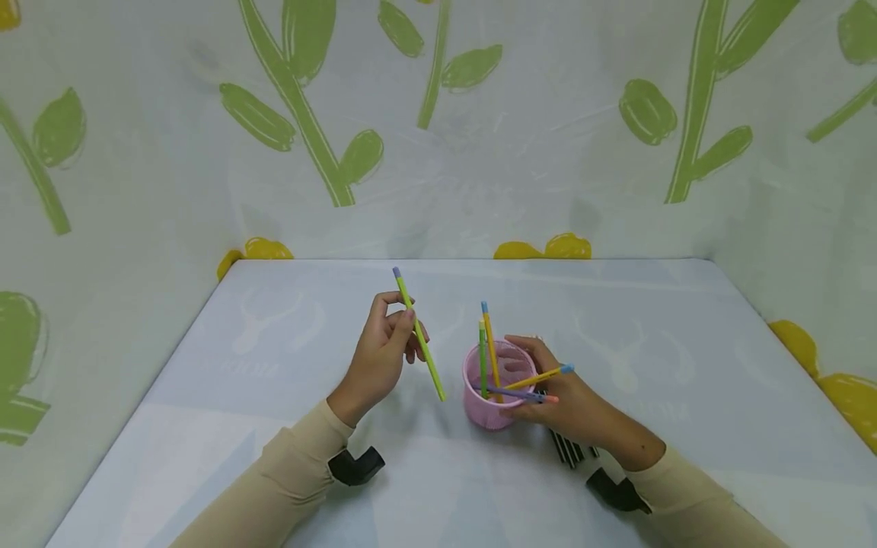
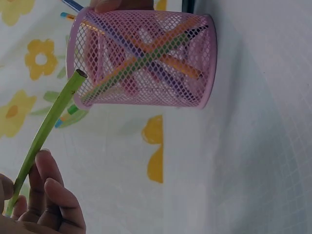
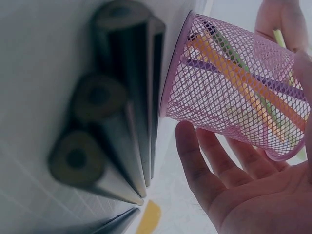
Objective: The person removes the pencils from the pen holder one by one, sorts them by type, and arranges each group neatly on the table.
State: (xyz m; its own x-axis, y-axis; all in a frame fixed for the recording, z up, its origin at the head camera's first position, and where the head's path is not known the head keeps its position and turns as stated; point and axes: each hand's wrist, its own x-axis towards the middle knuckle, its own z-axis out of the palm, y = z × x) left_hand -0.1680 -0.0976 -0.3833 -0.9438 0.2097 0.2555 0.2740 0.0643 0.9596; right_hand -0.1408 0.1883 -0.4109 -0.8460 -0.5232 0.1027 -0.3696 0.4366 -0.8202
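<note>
My left hand [image 1: 377,354] pinches a lime-green pencil [image 1: 429,364] between thumb and fingers, held slantwise in the air left of the cup. Its purple end points up and away; the lower end, dark-cored in the left wrist view, faces the cup's rim. My right hand [image 1: 572,403] grips a pink mesh pencil cup [image 1: 486,416] from its right side, with fingers and thumb round the wall. The cup stands upright on the table. Inside it lean a green pencil [image 1: 483,350], two orange pencils [image 1: 491,342] and a purple pencil [image 1: 521,394], seen through the mesh in both wrist views.
Several black pencils [image 1: 565,449] lie on the white table [image 1: 411,487] under and beside my right forearm, close up in the right wrist view. Behind the table stands a pale backdrop [image 1: 521,167] with green leaves and yellow flowers. Black straps [image 1: 356,466] hang at both wrists.
</note>
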